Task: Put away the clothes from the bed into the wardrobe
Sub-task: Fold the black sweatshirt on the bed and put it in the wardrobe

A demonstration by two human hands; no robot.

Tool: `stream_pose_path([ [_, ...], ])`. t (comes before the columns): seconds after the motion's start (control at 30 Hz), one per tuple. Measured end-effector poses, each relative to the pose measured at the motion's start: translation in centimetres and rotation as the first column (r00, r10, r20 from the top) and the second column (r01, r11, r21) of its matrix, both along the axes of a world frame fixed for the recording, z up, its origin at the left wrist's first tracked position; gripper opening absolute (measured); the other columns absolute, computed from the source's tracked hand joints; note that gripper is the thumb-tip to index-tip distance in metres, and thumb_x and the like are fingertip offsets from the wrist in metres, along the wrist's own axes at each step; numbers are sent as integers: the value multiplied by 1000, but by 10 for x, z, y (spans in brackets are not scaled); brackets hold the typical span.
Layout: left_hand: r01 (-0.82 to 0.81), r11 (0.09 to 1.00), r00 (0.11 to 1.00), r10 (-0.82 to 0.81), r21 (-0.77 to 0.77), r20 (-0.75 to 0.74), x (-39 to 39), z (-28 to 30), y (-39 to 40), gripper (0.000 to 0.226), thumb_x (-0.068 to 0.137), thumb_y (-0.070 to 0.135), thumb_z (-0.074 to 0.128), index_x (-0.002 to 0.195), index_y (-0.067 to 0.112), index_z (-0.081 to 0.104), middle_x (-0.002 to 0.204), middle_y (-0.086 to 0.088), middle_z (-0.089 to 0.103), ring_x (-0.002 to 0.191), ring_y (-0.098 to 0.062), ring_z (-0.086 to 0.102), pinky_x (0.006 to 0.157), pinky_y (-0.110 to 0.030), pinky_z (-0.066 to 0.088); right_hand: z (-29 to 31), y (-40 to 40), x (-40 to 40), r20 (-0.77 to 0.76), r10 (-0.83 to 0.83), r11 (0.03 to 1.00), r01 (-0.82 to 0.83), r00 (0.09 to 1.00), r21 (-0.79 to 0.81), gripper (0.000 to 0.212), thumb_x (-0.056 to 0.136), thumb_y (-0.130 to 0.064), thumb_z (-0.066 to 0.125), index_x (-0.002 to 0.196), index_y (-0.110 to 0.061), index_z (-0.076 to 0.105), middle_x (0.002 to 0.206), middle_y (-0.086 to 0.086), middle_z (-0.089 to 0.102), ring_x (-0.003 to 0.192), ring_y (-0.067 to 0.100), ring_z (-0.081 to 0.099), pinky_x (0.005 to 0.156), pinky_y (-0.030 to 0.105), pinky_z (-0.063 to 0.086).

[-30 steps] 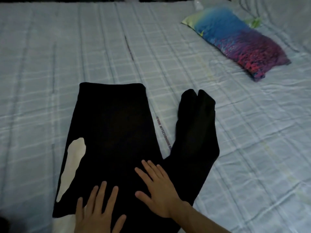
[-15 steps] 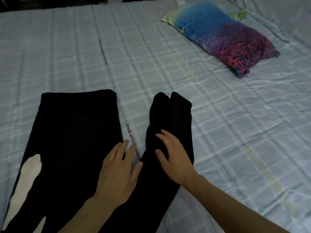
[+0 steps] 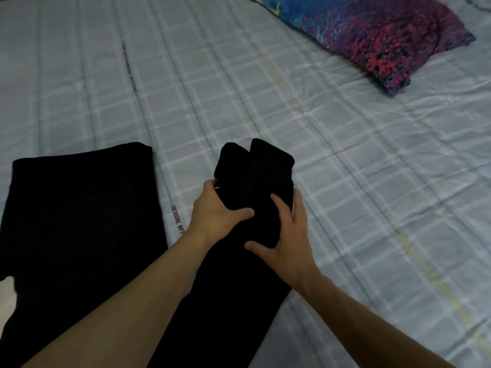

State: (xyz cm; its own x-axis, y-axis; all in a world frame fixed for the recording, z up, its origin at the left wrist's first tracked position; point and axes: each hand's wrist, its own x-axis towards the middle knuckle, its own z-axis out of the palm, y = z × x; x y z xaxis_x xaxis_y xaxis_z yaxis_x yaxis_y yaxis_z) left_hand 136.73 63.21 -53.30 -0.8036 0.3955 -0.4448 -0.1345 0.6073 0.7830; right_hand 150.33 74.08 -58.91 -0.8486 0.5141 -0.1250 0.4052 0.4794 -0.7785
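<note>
A black garment (image 3: 79, 221) lies spread on the bed, its wide folded body at the left and its long sleeves (image 3: 255, 168) stretched out to the right. My left hand (image 3: 215, 211) grips the sleeves from their left side, thumb on top and fingers curled under the cloth. On the right side, my right hand (image 3: 289, 235) holds the same sleeves with thumb and fingers wrapped around the edge. The sleeve ends stick up just beyond both hands. No wardrobe is in view.
The bed is covered by a pale blue checked sheet (image 3: 345, 168). A blue, purple and red patterned pillow (image 3: 372, 35) lies at the far right. A white patch (image 3: 6, 290) shows at the garment's left edge.
Both hands moved from the garment's body up along the sleeves, from lying flat to gripping them. The view shifted right and closer.
</note>
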Motion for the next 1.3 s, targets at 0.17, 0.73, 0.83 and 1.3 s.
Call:
stream_pose_path([
  [0.17, -48, 990, 964, 11, 133, 264, -13, 10, 17, 52, 70, -4, 79, 114, 17, 65, 107, -7, 72, 99, -23, 70, 92, -43, 58, 6, 20, -5, -71, -298, 884, 247, 952, -398, 105, 71, -36, 88, 151, -34, 21, 151, -4, 35, 133, 3, 43, 107, 30, 44],
  [0.73, 80, 972, 965, -130, 220, 226, 6, 51, 57, 45, 72, 8, 87, 110, 19, 65, 102, -13, 72, 83, -27, 75, 76, -41, 63, 80, 75, 35, -40, -552, 279, 139, 833, -950, 56, 77, 2, 72, 131, -7, 60, 125, 17, 68, 115, 32, 66, 97, 49, 53],
  [0.83, 162, 967, 978, -184, 196, 95, 13, 44, 59, 43, 74, 12, 86, 110, 21, 65, 100, -4, 71, 79, -21, 71, 69, -33, 59, 86, 78, 51, -94, -650, 446, 278, 754, -851, 50, 76, 2, 76, 123, -11, 63, 117, 10, 72, 107, 26, 70, 90, 43, 57],
  [1.3, 591, 645, 451, -762, -484, -465, 127, -34, 2, 61, 102, 54, 31, 158, 29, 23, 167, -3, 16, 152, -24, 15, 121, -45, 25, 27, 85, 94, 90, -647, 458, 481, 757, -748, 61, 77, 10, 75, 129, -15, 55, 120, 11, 69, 107, 29, 69, 92, 53, 56],
])
